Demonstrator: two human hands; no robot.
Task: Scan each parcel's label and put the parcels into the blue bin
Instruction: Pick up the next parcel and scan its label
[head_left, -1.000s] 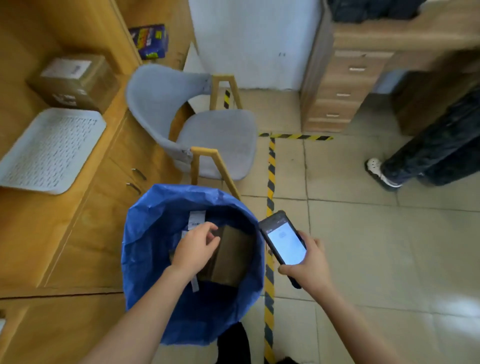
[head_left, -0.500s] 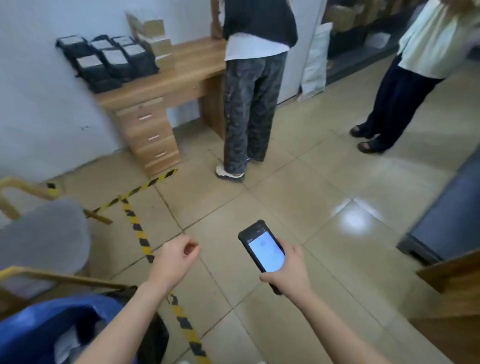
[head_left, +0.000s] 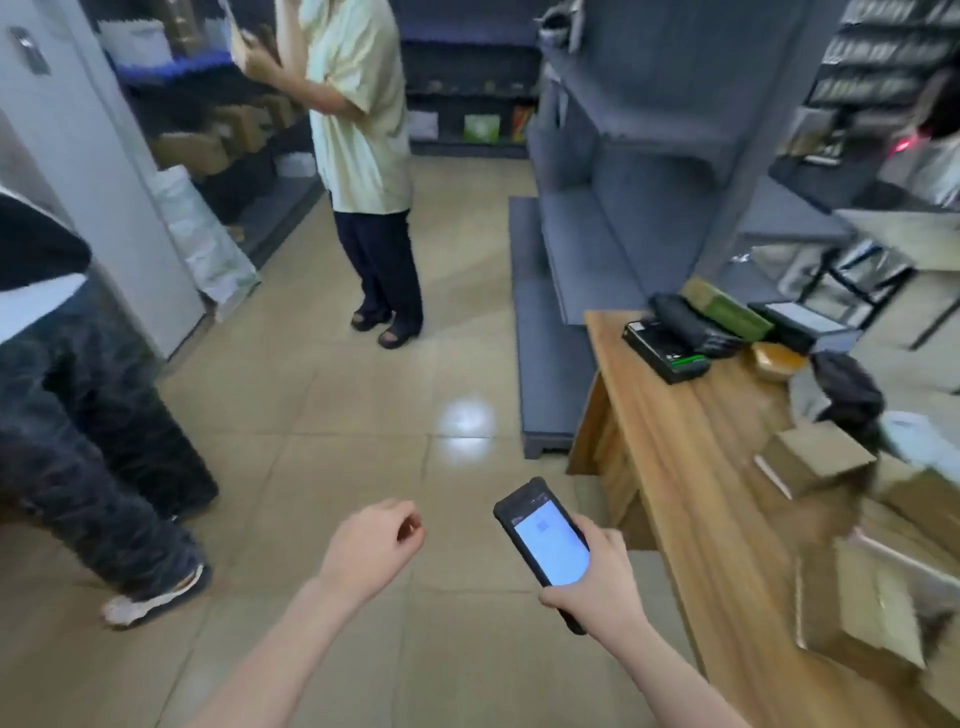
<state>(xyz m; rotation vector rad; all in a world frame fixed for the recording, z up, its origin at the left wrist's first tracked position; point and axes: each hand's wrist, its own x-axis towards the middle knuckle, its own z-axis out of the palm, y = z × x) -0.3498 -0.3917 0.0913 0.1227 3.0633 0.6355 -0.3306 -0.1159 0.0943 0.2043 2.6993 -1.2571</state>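
The right hand (head_left: 592, 582) grips the black handheld scanner (head_left: 545, 540) screen-up for scanning, while the empty left hand (head_left: 374, 551) hangs loosely curled, free to fetch brown cardboard parcels (head_left: 815, 457) off the wooden tabletop (head_left: 691, 467); the blue bin is out of view.

Glossy beige floor tiles (head_left: 337, 405) run right through the room, and a pale patch of reflected light (head_left: 464, 420) sits on them just off the foot of the grey metal shelving unit (head_left: 613, 171) standing right of the middle. A wooden table (head_left: 670, 457) stands just beside that unit's near end, on the right. At the left a white pillar (head_left: 98, 171) rises, with dark stocked shelves (head_left: 244, 130) behind it and more back shelving (head_left: 467, 88) across the far end.
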